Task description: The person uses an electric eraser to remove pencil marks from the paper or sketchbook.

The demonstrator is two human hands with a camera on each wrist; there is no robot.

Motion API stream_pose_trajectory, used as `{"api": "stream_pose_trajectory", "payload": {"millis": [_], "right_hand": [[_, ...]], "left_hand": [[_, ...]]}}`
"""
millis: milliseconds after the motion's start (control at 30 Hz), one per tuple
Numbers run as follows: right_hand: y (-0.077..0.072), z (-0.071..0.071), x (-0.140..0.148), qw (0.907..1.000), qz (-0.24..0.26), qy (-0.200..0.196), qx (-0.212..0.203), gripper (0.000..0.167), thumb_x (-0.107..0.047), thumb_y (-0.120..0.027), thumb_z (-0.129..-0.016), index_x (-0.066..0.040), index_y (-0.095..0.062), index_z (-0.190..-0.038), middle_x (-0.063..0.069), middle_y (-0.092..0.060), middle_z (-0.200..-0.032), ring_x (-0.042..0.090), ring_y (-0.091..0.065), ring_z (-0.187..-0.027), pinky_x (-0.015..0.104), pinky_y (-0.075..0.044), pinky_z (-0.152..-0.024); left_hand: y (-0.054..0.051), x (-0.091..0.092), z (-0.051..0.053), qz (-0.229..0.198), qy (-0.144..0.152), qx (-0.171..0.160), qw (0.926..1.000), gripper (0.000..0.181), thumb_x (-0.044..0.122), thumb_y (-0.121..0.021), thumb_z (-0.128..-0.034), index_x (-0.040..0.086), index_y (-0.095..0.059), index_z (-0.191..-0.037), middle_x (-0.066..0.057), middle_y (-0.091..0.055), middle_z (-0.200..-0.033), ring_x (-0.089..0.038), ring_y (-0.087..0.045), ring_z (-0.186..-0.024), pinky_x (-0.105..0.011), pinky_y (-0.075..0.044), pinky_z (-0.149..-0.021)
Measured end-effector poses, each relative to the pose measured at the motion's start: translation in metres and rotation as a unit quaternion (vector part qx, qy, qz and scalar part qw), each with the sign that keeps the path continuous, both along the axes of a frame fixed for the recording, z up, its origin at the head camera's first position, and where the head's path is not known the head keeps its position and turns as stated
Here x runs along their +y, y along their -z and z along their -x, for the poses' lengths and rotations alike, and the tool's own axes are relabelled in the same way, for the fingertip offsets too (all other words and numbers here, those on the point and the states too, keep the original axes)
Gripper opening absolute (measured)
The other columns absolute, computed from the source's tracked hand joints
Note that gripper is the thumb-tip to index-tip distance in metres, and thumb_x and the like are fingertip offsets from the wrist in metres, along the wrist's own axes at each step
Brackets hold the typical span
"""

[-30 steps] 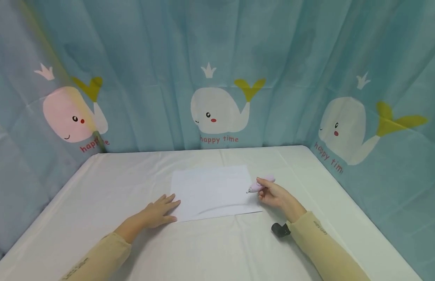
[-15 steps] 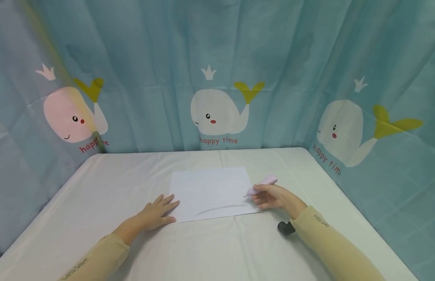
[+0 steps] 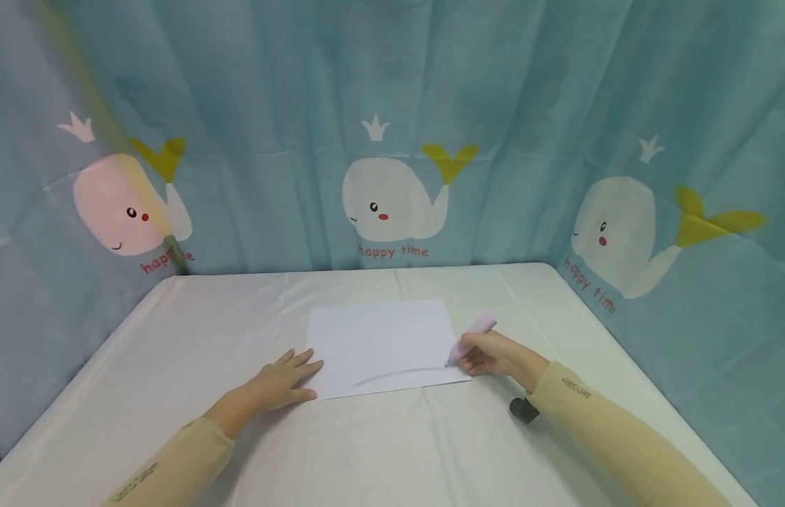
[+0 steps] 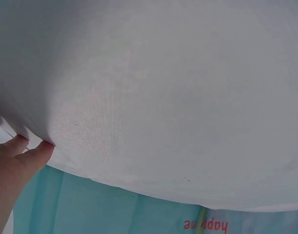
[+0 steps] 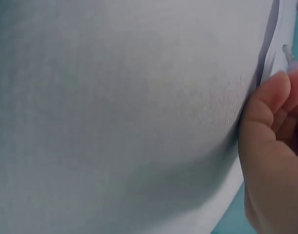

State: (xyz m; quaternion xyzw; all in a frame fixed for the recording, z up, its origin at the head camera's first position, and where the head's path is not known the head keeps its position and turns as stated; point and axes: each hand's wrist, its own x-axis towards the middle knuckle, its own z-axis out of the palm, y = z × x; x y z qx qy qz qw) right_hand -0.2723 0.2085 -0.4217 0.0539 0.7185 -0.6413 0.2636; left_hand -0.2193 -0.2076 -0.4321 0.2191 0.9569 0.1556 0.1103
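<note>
At the bottom of the head view, showing a pale yellow left sleeve [image 3: 189, 451] with dark lettering, and a matching right sleeve [image 3: 607, 422]. By the right cuff, partly covering a small, rounded black object [image 3: 524, 410]; cannot tell whether attached. Farther in, resting the left hand [image 3: 274, 385] palm down, fingers spread apart, tips at the left edge of a plain white rectangular sheet of paper [image 3: 379, 334]. At the sheet's right side, gripping with the right hand [image 3: 496, 354] a thick lilac pen [image 3: 481, 326] with a slender tip, clamped between thumb and curled fingers. Tilting its back end up and to the right, with the tip low over the sheet's near right part; cannot tell whether touching. Marked across the near part of the paper by a curved grey streak, crease or shadow unclear. Under the sheet, spread wide as a white cloth-covered table [image 3: 354, 451] with faint creases. Beyond the far edge, hanging in folds as a blue-green fabric curtain [image 3: 259, 176], printed with three whales, yellow tails, white crowns and red "happy time" lettering.
</note>
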Motion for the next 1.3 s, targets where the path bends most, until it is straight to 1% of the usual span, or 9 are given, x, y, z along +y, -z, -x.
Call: {"api": "stream_pose_trajectory", "payload": {"millis": [200,300,367,533,700,800,967,1133,1300], "right_hand": [[0.0,-0.001,-0.008,0.999,-0.024,0.036,0.009,0.021,-0.009,-0.056,-0.083,0.007,-0.059,-0.096,0.006,-0.059,-0.066,0.011,-0.055,-0.055,0.021,-0.048,-0.056],[0.001,-0.002,-0.01,0.9975,-0.038,0.058,0.013,0.022,-0.009,-0.058,-0.082,0.008,-0.059,-0.096,0.006,-0.059,-0.065,0.012,-0.055,-0.054,0.021,-0.048,-0.055],[0.002,-0.003,-0.011,0.9969,-0.045,0.063,0.017,0.021,-0.008,-0.058,-0.081,0.008,-0.06,-0.095,0.007,-0.059,-0.065,0.012,-0.055,-0.053,0.021,-0.048,-0.055],[0.0,-0.004,-0.01,0.9966,-0.053,0.06,0.022,0.019,-0.008,-0.059,-0.081,0.007,-0.061,-0.092,0.007,-0.06,-0.064,0.011,-0.055,-0.053,0.021,-0.047,-0.054],[0.0,-0.005,-0.011,0.9966,-0.051,0.063,0.017,0.019,-0.007,-0.059,-0.08,0.007,-0.06,-0.093,0.007,-0.059,-0.064,0.011,-0.054,-0.052,0.02,-0.046,-0.053],[0.0,-0.006,-0.011,0.9963,-0.05,0.067,0.018,0.019,-0.007,-0.06,-0.08,0.008,-0.06,-0.092,0.007,-0.059,-0.063,0.011,-0.054,-0.051,0.02,-0.046,-0.052],[0.002,-0.008,-0.012,0.9958,-0.063,0.064,0.019,0.02,-0.007,-0.06,-0.081,0.008,-0.06,-0.094,0.007,-0.059,-0.063,0.011,-0.054,-0.052,0.02,-0.046,-0.052],[0.003,-0.007,-0.013,0.9952,-0.065,0.07,0.02,0.023,-0.007,-0.061,-0.08,0.008,-0.059,-0.097,0.008,-0.059,-0.065,0.012,-0.053,-0.052,0.02,-0.046,-0.052],[0.003,-0.007,-0.011,0.9948,-0.062,0.078,0.021,0.024,-0.008,-0.061,-0.081,0.009,-0.059,-0.098,0.008,-0.059,-0.065,0.011,-0.052,-0.052,0.02,-0.045,-0.052]], "left_hand": [[0.001,-0.003,-0.003,-0.003,0.002,0.013,0.9999,0.066,0.045,-0.063,-0.0908,0.007,-0.048,-0.142,-0.023,-0.032,-0.152,-0.054,-0.02,-0.137,-0.078,-0.019,-0.097],[0.002,-0.003,-0.003,-0.005,0.004,0.016,0.9999,0.066,0.045,-0.063,-0.091,0.006,-0.048,-0.142,-0.024,-0.032,-0.152,-0.054,-0.021,-0.137,-0.078,-0.019,-0.097],[0.001,-0.003,-0.004,-0.006,0.005,0.016,0.9998,0.066,0.045,-0.063,-0.0911,0.006,-0.048,-0.142,-0.024,-0.032,-0.152,-0.054,-0.021,-0.137,-0.078,-0.019,-0.097],[0.0,-0.003,-0.004,-0.006,0.005,0.016,0.9998,0.065,0.044,-0.063,-0.0912,0.007,-0.048,-0.142,-0.024,-0.032,-0.152,-0.054,-0.021,-0.137,-0.077,-0.019,-0.098],[0.001,-0.003,-0.003,-0.005,0.007,0.014,0.9999,0.065,0.045,-0.063,-0.0912,0.007,-0.048,-0.143,-0.023,-0.032,-0.152,-0.054,-0.021,-0.138,-0.077,-0.02,-0.098],[0.003,-0.003,-0.002,-0.002,0.009,0.017,0.9998,0.065,0.045,-0.063,-0.0911,0.007,-0.048,-0.142,-0.023,-0.032,-0.152,-0.054,-0.021,-0.137,-0.077,-0.021,-0.097],[0.004,-0.003,-0.002,0.009,0.01,0.024,0.9996,0.066,0.046,-0.063,-0.0905,0.008,-0.049,-0.142,-0.023,-0.033,-0.152,-0.054,-0.023,-0.137,-0.077,-0.022,-0.096],[0.002,-0.001,-0.003,0.013,0.009,0.027,0.9995,0.066,0.045,-0.063,-0.0903,0.007,-0.049,-0.142,-0.024,-0.034,-0.151,-0.054,-0.023,-0.136,-0.077,-0.023,-0.096],[-0.002,0.0,-0.003,0.014,0.008,0.02,0.9997,0.066,0.045,-0.063,-0.0903,0.007,-0.048,-0.142,-0.024,-0.033,-0.151,-0.054,-0.023,-0.137,-0.077,-0.021,-0.097]]}}
